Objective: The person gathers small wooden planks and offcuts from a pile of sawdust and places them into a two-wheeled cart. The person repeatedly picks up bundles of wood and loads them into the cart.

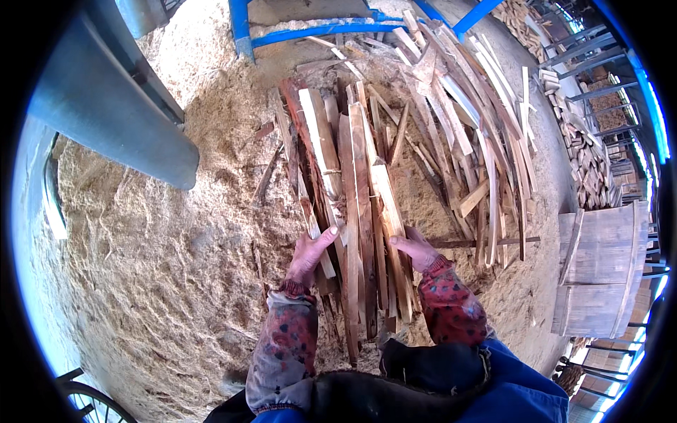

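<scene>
Pressing in from both sides, the two hands are set against a bundle of wood slats [356,211] that runs from near the body toward the far side of the scene. The left hand [309,255] is laid on the left flank of the bundle, thumb spread over a pale slat, fingers partly curled; the right hand [416,250] is laid on the right flank, fingers hidden behind the outer strips. Neither hand is clenched around a single piece; the stack is squeezed between them, seemingly so that the loose strips are kept aligned and gathered. The near ends of the slats are lodged between the forearms, just above dark clothing.

The bundle is bedded on sawdust [155,233], which is spread widely to the left. To the right and far right, a scattered heap of loose offcuts [479,134] is fanned out. A grey pipe-like beam [113,106] is slanted across the far left, and a blue frame [317,28] is seen at the far edge. A wooden crate [599,268] stands at the right.
</scene>
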{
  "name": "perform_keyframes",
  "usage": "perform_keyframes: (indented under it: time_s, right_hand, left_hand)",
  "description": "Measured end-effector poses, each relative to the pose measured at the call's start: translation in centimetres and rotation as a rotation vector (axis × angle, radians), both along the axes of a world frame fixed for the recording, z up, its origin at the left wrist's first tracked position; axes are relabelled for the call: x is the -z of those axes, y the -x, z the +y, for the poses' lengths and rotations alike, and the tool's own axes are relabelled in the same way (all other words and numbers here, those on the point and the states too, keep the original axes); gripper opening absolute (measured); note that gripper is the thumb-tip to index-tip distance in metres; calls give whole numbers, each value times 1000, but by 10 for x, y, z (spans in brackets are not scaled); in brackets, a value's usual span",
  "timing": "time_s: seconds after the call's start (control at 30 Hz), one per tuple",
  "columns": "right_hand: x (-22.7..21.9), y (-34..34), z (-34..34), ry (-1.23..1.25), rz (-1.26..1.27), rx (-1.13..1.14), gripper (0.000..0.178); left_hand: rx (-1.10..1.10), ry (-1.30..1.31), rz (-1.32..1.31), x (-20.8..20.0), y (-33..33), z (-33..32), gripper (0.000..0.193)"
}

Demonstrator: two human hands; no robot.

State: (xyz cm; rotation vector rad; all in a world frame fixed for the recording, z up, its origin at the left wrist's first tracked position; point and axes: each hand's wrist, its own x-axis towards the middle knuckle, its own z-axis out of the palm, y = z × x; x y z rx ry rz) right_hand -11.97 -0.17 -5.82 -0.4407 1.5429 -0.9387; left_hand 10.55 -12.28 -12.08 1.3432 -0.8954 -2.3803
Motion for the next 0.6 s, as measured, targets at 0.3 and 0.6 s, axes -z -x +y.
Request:
perform_keyframes:
  time_s: [0.3, 0.6]
  right_hand:
    - [-4, -25, -13, 60, 55, -57, 103]
    - [19, -22, 3, -16, 290, -146, 106]
  left_hand:
    - [-25, 121, 52, -30, -1, 2, 99]
    - [-1, 49, 47, -61, 2, -1, 128]
